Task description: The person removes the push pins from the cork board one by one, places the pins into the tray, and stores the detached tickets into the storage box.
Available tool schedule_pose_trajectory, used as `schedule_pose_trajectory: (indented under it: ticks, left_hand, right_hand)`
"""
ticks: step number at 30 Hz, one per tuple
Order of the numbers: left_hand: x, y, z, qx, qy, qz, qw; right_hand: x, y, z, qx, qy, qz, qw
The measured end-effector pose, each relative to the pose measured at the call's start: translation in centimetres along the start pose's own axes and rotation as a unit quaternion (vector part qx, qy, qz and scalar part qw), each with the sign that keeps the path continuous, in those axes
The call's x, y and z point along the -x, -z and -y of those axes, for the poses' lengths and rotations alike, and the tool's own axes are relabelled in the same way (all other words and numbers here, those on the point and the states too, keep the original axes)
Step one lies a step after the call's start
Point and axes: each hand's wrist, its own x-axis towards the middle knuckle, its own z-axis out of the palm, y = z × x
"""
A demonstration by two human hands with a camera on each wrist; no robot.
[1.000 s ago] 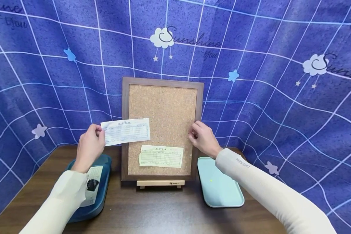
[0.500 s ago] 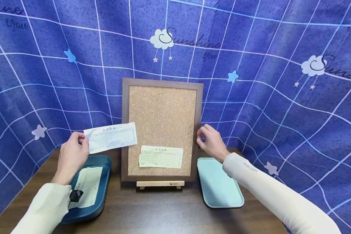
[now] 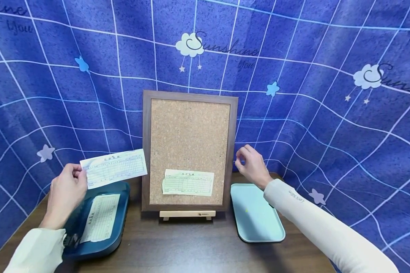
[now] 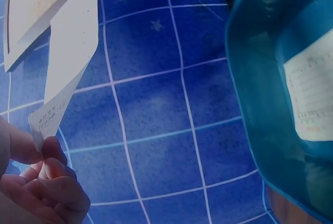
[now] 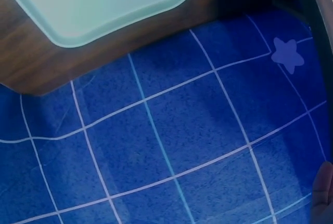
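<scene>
My left hand (image 3: pixel 67 185) pinches a white receipt slip (image 3: pixel 114 168) with blue print by its left end. The slip is raised above the dark blue tray (image 3: pixel 123 212), to the left of a framed cork board (image 3: pixel 191 132). In the left wrist view, thumb and fingers grip the bent end of the slip. A green-printed slip (image 3: pixel 188 183) sits low on the cork. My right hand (image 3: pixel 253 165) hovers past the board's right edge, thumb and index fingertips together; anything tiny between them is hidden. Only a finger edge shows in the right wrist view.
Another paper slip (image 3: pixel 102 218) lies inside the dark blue tray. A pale turquoise tray (image 3: pixel 259 223) with a tiny yellow dot stands to the right. The board rests on a small wooden stand (image 3: pixel 187 214). A blue patterned curtain (image 3: pixel 311 132) hangs behind the brown table (image 3: pixel 171 246).
My left hand has drawn the blue-printed receipt slip leftward and down, off the front of the board. My right hand has moved right, away from the cork.
</scene>
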Motion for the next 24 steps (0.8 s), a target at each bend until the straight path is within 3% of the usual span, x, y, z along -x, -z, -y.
schedule_pose_trajectory:
  ticks: [5,12,24]
  left_hand:
    - [0.7,0.5,1.0,-0.014,0.01,0.003,0.9998]
    - [1.5,0.8,2.5,-0.017,-0.001,-0.009,0.9998]
    - [3.7,1.0,5.1,-0.032,0.01,0.014,0.9993]
  right_hand:
    - [0.5,0.1,-0.5,0.002,-0.019,0.005,0.9998]
    - [1.7,-0.3,-1.0,0.006,-0.031,0.012,0.9994]
    - [3.6,-1.1,-1.6,0.004,-0.054,0.028,0.9981]
